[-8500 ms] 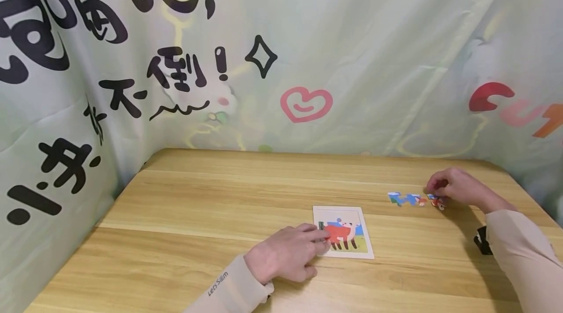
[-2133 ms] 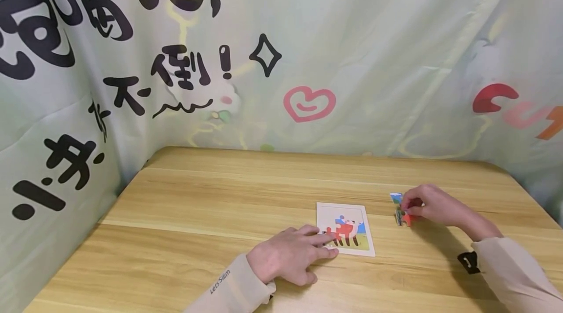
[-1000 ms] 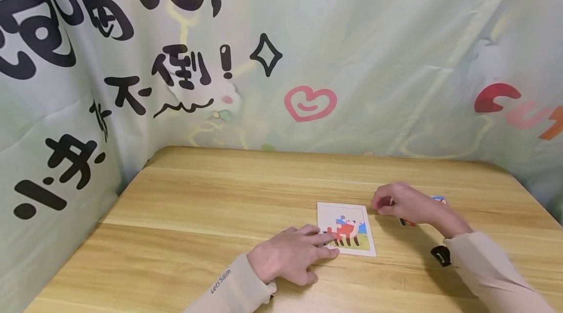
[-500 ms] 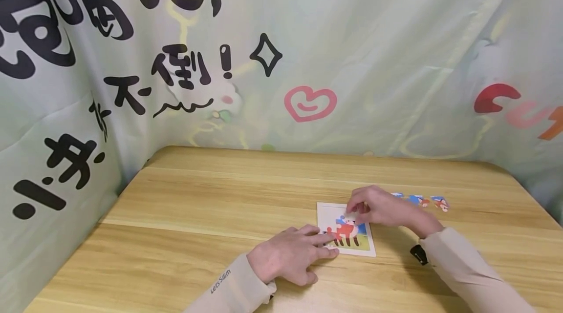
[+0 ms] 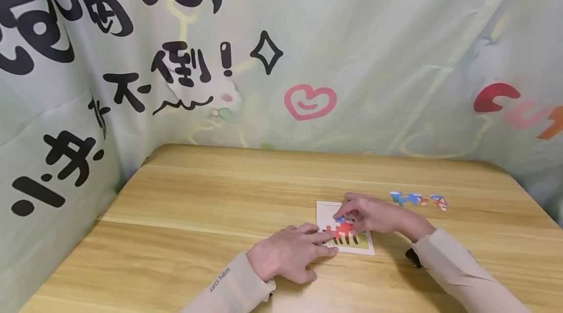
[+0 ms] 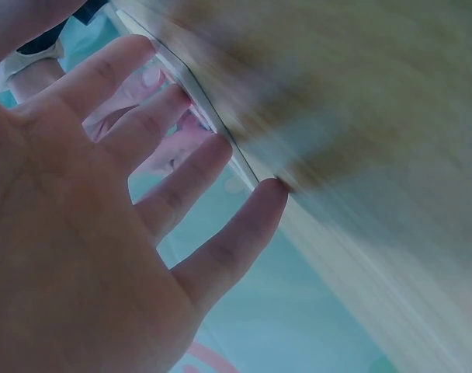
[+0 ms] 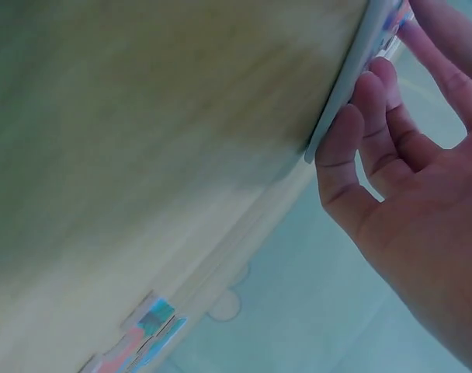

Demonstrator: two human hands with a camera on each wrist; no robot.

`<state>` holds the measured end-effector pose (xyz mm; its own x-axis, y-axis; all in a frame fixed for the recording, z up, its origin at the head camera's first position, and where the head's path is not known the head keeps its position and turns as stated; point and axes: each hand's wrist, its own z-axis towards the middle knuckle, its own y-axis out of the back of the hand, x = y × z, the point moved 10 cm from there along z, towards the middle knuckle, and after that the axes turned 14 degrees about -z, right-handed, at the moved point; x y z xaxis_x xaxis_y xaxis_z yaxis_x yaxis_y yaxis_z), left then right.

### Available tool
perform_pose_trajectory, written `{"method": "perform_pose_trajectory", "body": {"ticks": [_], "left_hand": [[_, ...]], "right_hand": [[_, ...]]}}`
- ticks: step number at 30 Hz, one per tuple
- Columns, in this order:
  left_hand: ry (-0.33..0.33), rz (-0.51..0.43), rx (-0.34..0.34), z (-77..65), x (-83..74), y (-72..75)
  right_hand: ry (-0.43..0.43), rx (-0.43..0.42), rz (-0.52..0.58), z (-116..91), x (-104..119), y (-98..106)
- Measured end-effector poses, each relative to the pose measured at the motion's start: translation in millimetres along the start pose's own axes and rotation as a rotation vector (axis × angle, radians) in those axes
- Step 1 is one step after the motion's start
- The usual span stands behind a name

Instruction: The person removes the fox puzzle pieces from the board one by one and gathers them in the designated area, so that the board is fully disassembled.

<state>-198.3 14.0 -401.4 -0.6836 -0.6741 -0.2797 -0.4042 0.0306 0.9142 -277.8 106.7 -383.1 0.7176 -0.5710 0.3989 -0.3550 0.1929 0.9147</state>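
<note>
In the head view, a white-bordered jigsaw board [image 5: 357, 249] lies on the table, partly filled with a red animal on blue and yellow-green. My left hand [image 5: 288, 254] rests at its left side with the fingers spread, index finger over the picture; in the left wrist view the fingertips [image 6: 275, 190] reach the board's edge. My right hand [image 5: 369, 213] is bent over the upper part of the picture. Its thumb and index finger pinch around a blue jigsaw piece [image 5: 340, 220] by the animal's head, mostly covered. The other fingers [image 7: 341, 132] curl beside the board in the right wrist view.
Loose jigsaw pieces [image 5: 413, 199] lie in a row on the table beyond my right forearm, with another orange-and-white piece [image 5: 439, 202] at the row's right end. A printed curtain [image 5: 378, 59] hangs behind the wooden table [image 5: 211, 191].
A green-and-red piece on the board earliest later lay on the table by my right hand. Since then my right hand has moved left onto the board. My left hand stays at the board's side.
</note>
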Motion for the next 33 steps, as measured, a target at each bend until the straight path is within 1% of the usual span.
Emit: {"method": "perform_pose_trajectory", "body": {"ticks": [9, 17, 21, 26, 33], "left_hand": [[-0.001, 0.001, 0.002, 0.0, -0.4, 0.3], [-0.003, 0.006, -0.002, 0.3, -0.4, 1.3], [-0.004, 0.006, -0.003, 0.2, -0.5, 1.2], [-0.004, -0.001, -0.004, -0.3, -1.0, 0.5], [-0.001, -0.001, -0.008, -0.1, 0.1, 0.8]], "right_hand": [[0.015, 0.007, 0.008, 1, 1, -1], [0.026, -0.011, 0.008, 1, 2, 0], [0.053, -0.025, -0.020, 2, 5, 2], [0.095, -0.041, -0.083, 5, 10, 6], [0.099, -0.033, -0.113, 10, 12, 7]]}}
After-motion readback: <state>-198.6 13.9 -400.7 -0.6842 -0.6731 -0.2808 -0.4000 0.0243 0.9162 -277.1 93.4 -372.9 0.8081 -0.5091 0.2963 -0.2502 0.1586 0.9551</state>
